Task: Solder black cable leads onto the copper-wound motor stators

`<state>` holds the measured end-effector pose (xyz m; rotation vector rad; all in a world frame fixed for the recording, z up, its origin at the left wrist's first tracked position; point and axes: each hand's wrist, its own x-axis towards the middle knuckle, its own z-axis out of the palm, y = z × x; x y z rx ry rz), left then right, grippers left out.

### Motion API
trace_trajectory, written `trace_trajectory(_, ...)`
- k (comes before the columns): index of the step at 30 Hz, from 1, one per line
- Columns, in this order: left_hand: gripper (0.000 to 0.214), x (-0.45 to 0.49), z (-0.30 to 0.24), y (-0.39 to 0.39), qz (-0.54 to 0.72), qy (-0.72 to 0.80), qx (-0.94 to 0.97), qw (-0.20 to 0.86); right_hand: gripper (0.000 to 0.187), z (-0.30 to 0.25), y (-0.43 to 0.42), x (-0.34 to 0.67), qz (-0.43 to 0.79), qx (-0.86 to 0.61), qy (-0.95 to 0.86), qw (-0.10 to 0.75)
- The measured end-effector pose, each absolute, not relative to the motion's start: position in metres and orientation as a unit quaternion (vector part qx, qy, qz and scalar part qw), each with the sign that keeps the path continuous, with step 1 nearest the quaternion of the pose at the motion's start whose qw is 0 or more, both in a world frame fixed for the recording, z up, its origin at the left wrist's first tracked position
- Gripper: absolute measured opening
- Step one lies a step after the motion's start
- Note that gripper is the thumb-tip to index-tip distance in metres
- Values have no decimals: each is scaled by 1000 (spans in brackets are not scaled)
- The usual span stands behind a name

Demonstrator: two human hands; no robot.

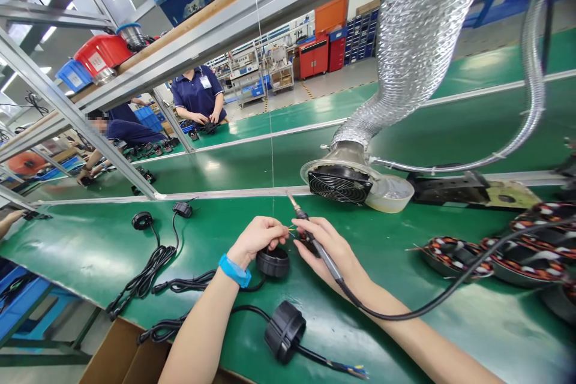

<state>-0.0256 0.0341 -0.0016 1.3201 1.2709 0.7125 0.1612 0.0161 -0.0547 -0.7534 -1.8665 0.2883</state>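
My left hand (257,239), with a blue wristband, is pinched on thin coloured wire ends just above a round black part (273,262) lying on the green bench. My right hand (330,249) is closed round a soldering iron (310,237), its metal tip pointing up and to the left, close to the wires. The iron's black cord (405,315) runs off to the right. A thin strand of solder wire (271,150) hangs down from above to the hands. A second round black part (284,331) with a cable lies nearer to me.
A fume fan (338,183) on a silver duct (414,36) stands behind the hands. Wound stators (454,252) lie at the right. More black cabled parts (148,252) lie at the left, a cardboard box (121,354) below. Other people work across the belt.
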Motion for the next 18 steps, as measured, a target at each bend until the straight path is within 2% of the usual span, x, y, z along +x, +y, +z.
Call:
trace_trajectory(5, 27, -28, -3, 37, 305, 539, 542, 568, 52, -71, 22, 180, 132, -366, -775, 498)
trace_trajectory(11, 30, -23, -4, 34, 292, 535, 528, 591, 47, -78, 35, 172, 160, -363, -761, 514)
trace_trajectory(18, 26, -20, -2, 32, 304, 567, 555, 528, 49, -82, 39, 162, 149, -389, -745, 521)
